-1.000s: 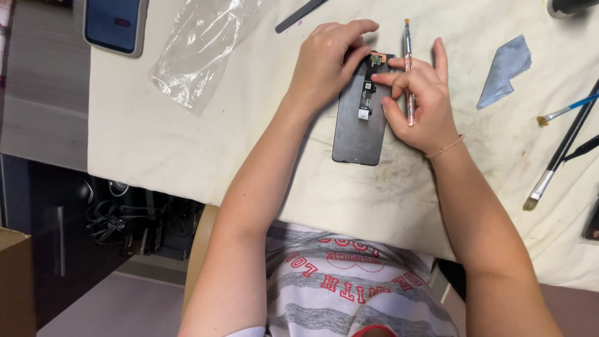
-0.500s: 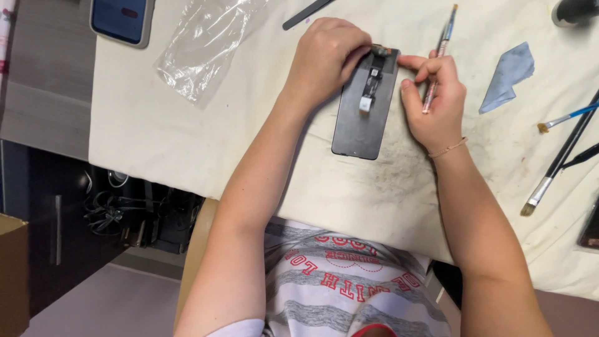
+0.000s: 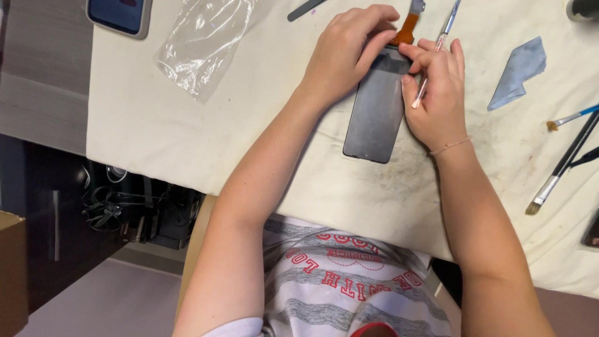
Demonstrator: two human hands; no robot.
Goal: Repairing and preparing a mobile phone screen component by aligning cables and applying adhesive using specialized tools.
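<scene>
Screen panel (image 3: 376, 109) looks thin, light and fragile, pinned at its top edge by left hand (image 3: 349, 53), while right hand (image 3: 437, 93) grips a slim tool (image 3: 437, 47); its edges look safest.

A crumpled clear plastic bag (image 3: 203, 42) lies on the cream cloth table cover (image 3: 187, 131) to my left, with a dark-screened phone in a grey case (image 3: 120, 15) beyond it at the cloth's far corner. A dark flat tool (image 3: 306, 9) rests near the top edge. To my right sits a folded blue-grey wipe (image 3: 518, 72), then a thin blue-handled brush (image 3: 571, 117) and a long black-handled brush with a metal ferrule (image 3: 561, 165). A brown cardboard box (image 3: 12, 268) stands on the floor at far left.
</scene>
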